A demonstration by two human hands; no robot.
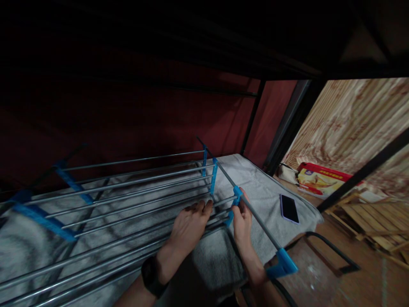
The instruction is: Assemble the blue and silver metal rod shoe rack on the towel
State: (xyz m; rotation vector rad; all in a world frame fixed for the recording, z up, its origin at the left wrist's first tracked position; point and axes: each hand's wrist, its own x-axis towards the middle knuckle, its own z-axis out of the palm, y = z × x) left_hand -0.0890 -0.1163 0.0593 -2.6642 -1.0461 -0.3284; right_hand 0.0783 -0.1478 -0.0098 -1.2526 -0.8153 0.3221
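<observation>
While your left hand sits palm-down over the rods, your right hand is up at the side of the metal-tube rack. The rack lies across the grey blanket, with its tubes running between blue plastic brackets at both ends. Your right thumb is on the near side of one blue bracket and the fingers go round behind it, so you've got that piece pinched, right beside the long side tube. Your left fingers are bent and bunched close together by the tube ends; can't tell if they're actually gripping a rod or just resting there. You've got a black watch on that wrist. At the near end of the side tube there's a blue corner piece. Your phone lies face up on the blanket, off to the right. Past the bed edge there's a red-and-yellow box and some wooden slats.
</observation>
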